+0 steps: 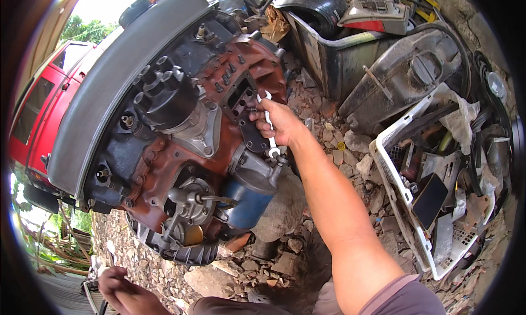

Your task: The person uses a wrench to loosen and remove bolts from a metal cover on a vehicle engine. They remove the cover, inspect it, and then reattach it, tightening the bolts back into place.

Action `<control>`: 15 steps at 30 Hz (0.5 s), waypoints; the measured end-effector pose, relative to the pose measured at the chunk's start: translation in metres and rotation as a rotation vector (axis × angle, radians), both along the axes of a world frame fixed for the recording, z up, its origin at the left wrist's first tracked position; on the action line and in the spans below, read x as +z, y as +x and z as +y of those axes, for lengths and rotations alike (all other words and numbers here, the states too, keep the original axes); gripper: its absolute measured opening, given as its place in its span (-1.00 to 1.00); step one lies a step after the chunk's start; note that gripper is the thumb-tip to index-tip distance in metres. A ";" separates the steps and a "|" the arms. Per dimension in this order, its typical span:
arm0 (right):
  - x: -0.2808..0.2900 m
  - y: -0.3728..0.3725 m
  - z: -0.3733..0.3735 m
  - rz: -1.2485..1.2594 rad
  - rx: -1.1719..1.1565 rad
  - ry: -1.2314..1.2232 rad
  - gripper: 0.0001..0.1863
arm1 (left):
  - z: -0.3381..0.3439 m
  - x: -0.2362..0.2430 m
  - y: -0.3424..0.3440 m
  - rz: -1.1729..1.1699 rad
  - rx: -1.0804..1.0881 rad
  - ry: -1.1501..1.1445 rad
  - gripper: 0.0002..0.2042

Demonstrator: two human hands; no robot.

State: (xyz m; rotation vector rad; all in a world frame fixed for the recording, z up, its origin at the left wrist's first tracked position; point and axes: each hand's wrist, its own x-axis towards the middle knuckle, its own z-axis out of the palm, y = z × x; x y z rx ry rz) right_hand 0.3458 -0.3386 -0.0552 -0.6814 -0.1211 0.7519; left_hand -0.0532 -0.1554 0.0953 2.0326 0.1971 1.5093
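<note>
A silver double open-ended wrench (269,120) is in the grip of my right hand (280,122), its upper jaw beside the red-brown engine block (170,167). The hand is next to a dark plate (253,133) and a rectangular opening in the block. Just below the wrench's lower end sits a grey filter housing (253,164) with a blue oil filter (244,202) under it. My left hand (123,293) is low at the left, away from the engine, fingers curled; what they hold, if anything, is too unclear to name. A black distributor cap (164,96) and a fuel pump (194,200) are on the block.
A long grey cover (126,79) tops the engine. At right stand a white plastic crate (394,189) with scrap parts and a phone (430,201), a dirty metal pan (402,76) and a grey bin (323,55). Stones (211,282) cover the ground. A red vehicle (46,107) is behind.
</note>
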 end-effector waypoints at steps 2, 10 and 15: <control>0.002 -0.002 0.002 0.000 0.008 0.006 -0.72 | -0.057 0.000 0.029 0.212 -0.193 0.232 -0.92; -0.004 -0.003 0.001 0.019 -0.030 0.102 -0.79 | -0.156 -0.032 0.156 0.964 -0.338 -0.082 -0.67; -0.005 -0.001 0.003 -0.031 -0.012 0.084 -0.84 | -0.146 -0.071 0.220 0.963 -0.083 0.289 -0.61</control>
